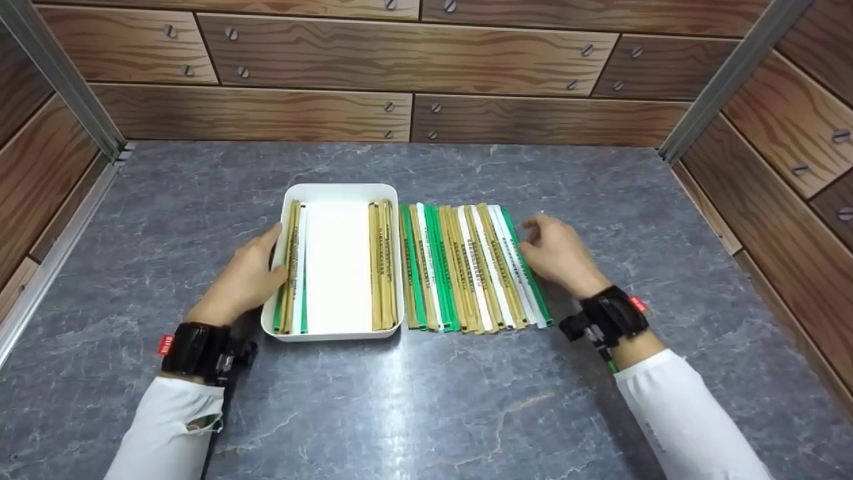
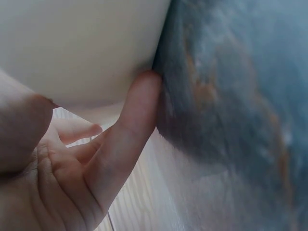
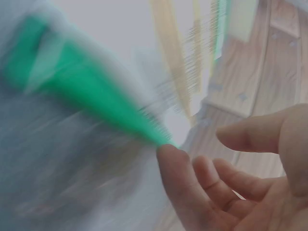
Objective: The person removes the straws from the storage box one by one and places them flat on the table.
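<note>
A white rectangular tray [image 1: 338,267] holds slim printed stick packets: a few gold, white and green ones [image 1: 290,273] along its left wall and a gold group [image 1: 382,267] along its right wall. My left hand [image 1: 243,277] holds the tray's left side, thumb at the rim and fingers against the outer wall [image 2: 82,53]. Right of the tray lies a row of gold, white and green stick packets [image 1: 466,273]. My right hand [image 1: 560,253] is at the row's right end, beside a green stick packet [image 3: 91,86]. Its thumb and fingers are apart, with nothing between them.
The grey marbled tabletop [image 1: 453,407] extends around the tray and the row. Wood-patterned panels [image 1: 406,57] stand at the back and both sides, with metal posts [image 1: 726,87] in the corners. A black camera band sits on each wrist.
</note>
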A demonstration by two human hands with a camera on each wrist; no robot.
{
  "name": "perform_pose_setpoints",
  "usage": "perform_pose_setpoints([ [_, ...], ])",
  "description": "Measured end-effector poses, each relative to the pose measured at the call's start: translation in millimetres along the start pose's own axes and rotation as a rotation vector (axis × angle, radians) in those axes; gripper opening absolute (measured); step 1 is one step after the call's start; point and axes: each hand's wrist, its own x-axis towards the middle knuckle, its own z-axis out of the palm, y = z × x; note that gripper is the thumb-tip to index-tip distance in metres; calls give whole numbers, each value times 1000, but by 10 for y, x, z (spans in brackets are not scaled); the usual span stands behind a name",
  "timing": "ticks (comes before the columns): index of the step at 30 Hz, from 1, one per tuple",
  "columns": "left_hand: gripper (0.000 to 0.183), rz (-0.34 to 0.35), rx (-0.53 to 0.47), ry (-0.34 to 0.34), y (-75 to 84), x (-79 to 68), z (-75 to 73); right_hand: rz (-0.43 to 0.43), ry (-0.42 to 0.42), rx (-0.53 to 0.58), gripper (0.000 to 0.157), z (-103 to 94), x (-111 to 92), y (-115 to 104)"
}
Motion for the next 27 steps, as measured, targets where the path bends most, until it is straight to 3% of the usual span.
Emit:
perform_pose_setpoints([
  [7,75,5,-12,13,-6,-4,1,-168,-43,146,45,207,64,-837],
  [14,75,6,-11,11,15,18,23,-336,-181,106,44,659,101,-1635],
  [18,75,21,-5,21,13,20,27,-359,-302,27,49,955,128,-1980],
  [21,75,32,0,31,6,15,26,-324,-404,-5,55,1164,159,-2184],
  [27,75,59,17,48,-28,1,25,-310,-458,-173,44,1518,251,-2421],
])
